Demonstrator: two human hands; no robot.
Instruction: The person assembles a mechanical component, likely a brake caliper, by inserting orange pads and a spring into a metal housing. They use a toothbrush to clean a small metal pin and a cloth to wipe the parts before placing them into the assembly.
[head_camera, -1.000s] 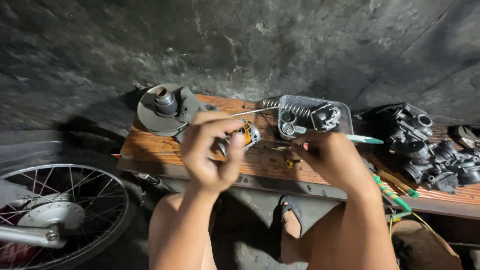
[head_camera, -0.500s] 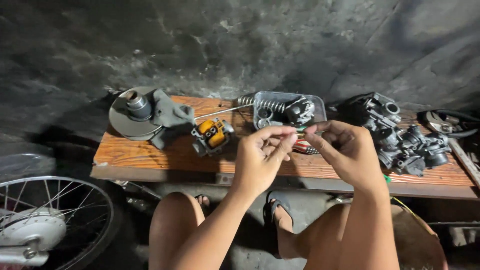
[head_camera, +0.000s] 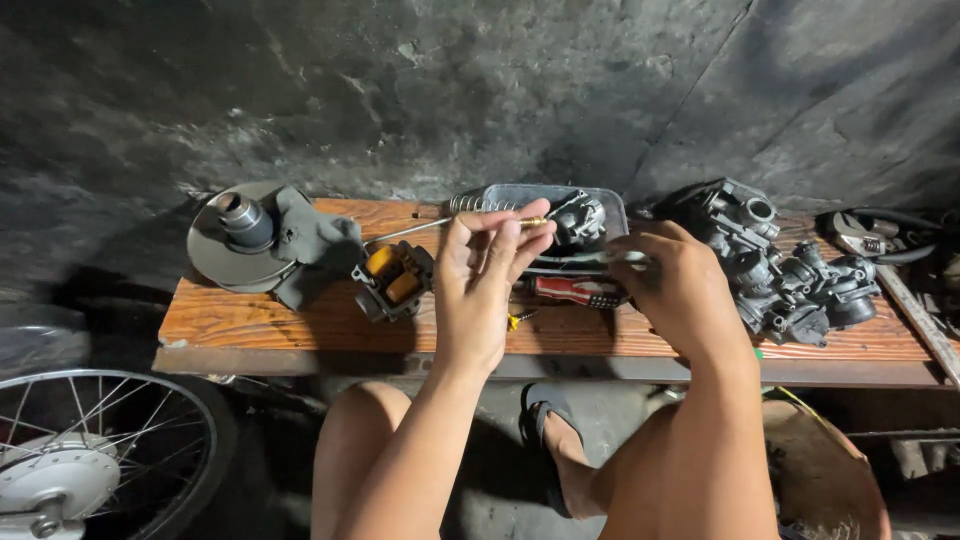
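My left hand (head_camera: 483, 285) is raised over the wooden bench (head_camera: 270, 325) and pinches a small brass part (head_camera: 531, 222) between its fingertips. Close to its right, my right hand (head_camera: 690, 290) grips a thin pale tool (head_camera: 615, 257) whose tip points toward the left hand. Behind both hands stands a grey metal tray (head_camera: 612, 203) holding a carburetor body (head_camera: 580, 220). A red-handled screwdriver (head_camera: 580, 291) lies on the bench beneath the hands. What the right palm hides I cannot tell.
A black and orange part (head_camera: 395, 280) and a round metal disc with a hub (head_camera: 240, 235) sit on the bench's left. Several dark carburetors (head_camera: 790, 280) crowd its right end. A spoked wheel (head_camera: 90, 460) stands lower left; a dark wall rises behind.
My left hand left the orange part and moved right to meet my right hand, then rose with the brass part at its fingertips. The view shifted and the bench sits lower.
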